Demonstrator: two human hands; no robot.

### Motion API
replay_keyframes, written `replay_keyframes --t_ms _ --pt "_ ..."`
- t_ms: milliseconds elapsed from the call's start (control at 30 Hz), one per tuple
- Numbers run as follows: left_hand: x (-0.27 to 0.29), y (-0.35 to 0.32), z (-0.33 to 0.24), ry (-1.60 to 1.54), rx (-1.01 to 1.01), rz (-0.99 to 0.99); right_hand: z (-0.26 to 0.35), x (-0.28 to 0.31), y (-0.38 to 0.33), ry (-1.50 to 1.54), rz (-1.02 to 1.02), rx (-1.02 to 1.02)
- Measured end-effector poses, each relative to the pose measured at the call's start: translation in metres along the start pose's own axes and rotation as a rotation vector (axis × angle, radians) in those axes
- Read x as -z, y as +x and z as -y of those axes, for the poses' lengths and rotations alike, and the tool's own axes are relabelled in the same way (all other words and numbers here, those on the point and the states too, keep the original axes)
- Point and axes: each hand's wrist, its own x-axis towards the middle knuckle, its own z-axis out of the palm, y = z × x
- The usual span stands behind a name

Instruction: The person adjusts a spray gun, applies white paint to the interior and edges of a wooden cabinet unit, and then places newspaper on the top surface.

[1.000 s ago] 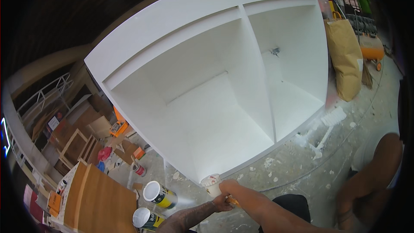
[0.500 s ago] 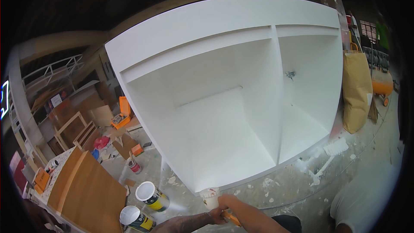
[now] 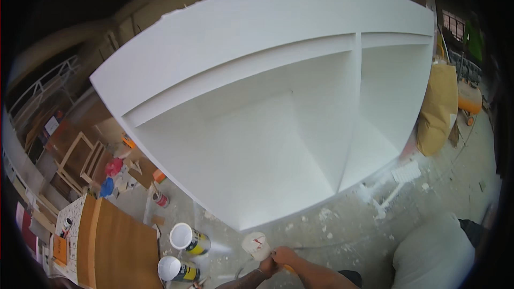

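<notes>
In front of me stands a large white cabinet (image 3: 257, 53) with two open bays, a wide one on the left and a narrower one on the right. At its lower front edge is a spray gun (image 3: 256, 245) with a white, stained cup on top. My left hand (image 3: 267, 267) is closed around the gun's lower part, just below the cup. My right hand (image 3: 281, 257) is closed against the left one at the handle. The fingers overlap, and the gun's body is mostly hidden. Something orange shows under the right hand.
Two open paint buckets (image 3: 183, 236) (image 3: 170, 268) stand left of my hands, beside a brown wooden cabinet (image 3: 126, 241). A small red can (image 3: 160, 199) is farther back. To the right are a brown paper bag (image 3: 438, 109), an orange compressor (image 3: 470, 98), and a rounded grey cloth shape (image 3: 433, 251). White paint marks the floor.
My view has shifted, and the white cabinet appears wider with its top edge showing more. The gun's cup has tipped and sits slightly lower and left. Both hands stay closed on the gun.
</notes>
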Motion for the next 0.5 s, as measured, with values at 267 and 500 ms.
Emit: replay_keyframes --t_ms 267,500 --pt "-0.051 -0.113 -0.034 -0.413 0.124 -0.261 0.070 0.012 -0.099 0.539 -0.313 -0.091" --pt "-0.085 -0.224 -0.140 -0.162 0.256 -0.393 0.131 0.032 -0.243 0.656 -0.219 -0.293"
